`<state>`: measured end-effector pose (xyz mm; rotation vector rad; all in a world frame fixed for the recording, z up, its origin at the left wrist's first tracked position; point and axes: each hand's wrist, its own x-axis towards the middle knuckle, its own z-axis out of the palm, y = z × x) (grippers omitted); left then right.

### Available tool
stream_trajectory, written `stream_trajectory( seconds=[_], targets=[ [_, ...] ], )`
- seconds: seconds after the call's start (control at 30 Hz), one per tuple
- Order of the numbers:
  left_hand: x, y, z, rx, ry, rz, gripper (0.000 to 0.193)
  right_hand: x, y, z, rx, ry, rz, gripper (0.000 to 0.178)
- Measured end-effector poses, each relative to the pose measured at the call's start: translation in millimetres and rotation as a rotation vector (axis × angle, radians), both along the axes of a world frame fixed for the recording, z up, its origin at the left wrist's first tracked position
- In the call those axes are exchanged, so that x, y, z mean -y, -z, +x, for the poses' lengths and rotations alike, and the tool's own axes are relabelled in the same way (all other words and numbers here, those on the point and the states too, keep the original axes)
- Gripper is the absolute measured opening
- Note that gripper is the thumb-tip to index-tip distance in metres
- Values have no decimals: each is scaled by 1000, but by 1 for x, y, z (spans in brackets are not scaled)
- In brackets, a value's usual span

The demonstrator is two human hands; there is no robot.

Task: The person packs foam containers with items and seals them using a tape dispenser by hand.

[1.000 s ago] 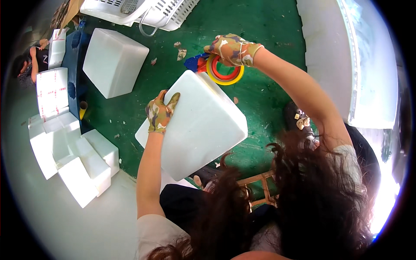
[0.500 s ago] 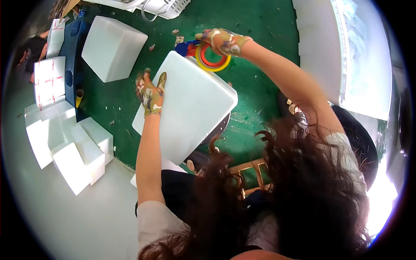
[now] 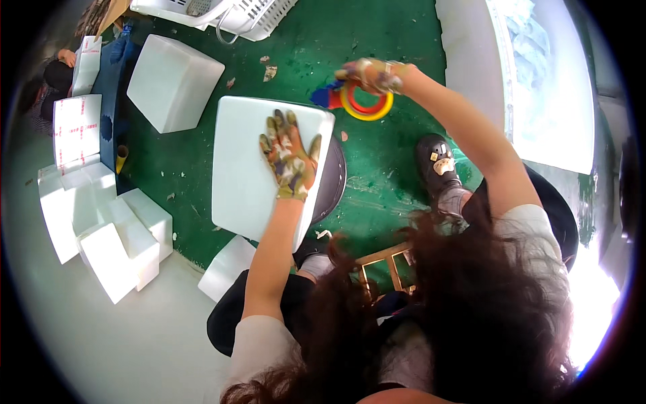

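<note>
A white foam box (image 3: 242,161) lies in front of me with its broad flat face up. My left hand (image 3: 291,153), in a camouflage-patterned glove, rests on that face with its fingers spread. Beyond the box's far right corner, my gloved right hand (image 3: 370,74) grips a tape dispenser (image 3: 331,97) with a red and blue body and a yellow roll. The dispenser is held in the air, apart from the box. Under the box's right side shows a dark round support (image 3: 333,182), mostly hidden.
Another white box (image 3: 171,84) stands on the green floor at far left. Several white boxes (image 3: 121,236) are piled at left, near a person (image 3: 57,74). A white basket (image 3: 256,17) is at the top; a large white container (image 3: 545,87) stands right. A small wooden stool (image 3: 380,266) is near me.
The box has turned so its edges run straighter to me and its far right corner has shifted left. My left hand has moved right across it. My right hand has drawn the dispenser rightward, off the edge.
</note>
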<state>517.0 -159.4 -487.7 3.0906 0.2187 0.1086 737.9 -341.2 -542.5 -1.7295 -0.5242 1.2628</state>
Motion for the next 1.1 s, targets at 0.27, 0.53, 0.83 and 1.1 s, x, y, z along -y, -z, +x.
stream_trajectory(
  seconds=[0.27,0.53,0.83,1.1],
  targets=[
    [-95,46,60,253,-472,267,53,30,-28,-45,731,-241,11,52],
    [-191,39,-10,258,-1367,190,44,-10,-5,-39,853,-229,167,37],
    [19,2,-51,-83,-47,22,66,3,14,-62,976,-116,136,30],
    [15,23,-7,121,-349,147,55,90,-20,-143,683,-314,-49,44]
  ],
)
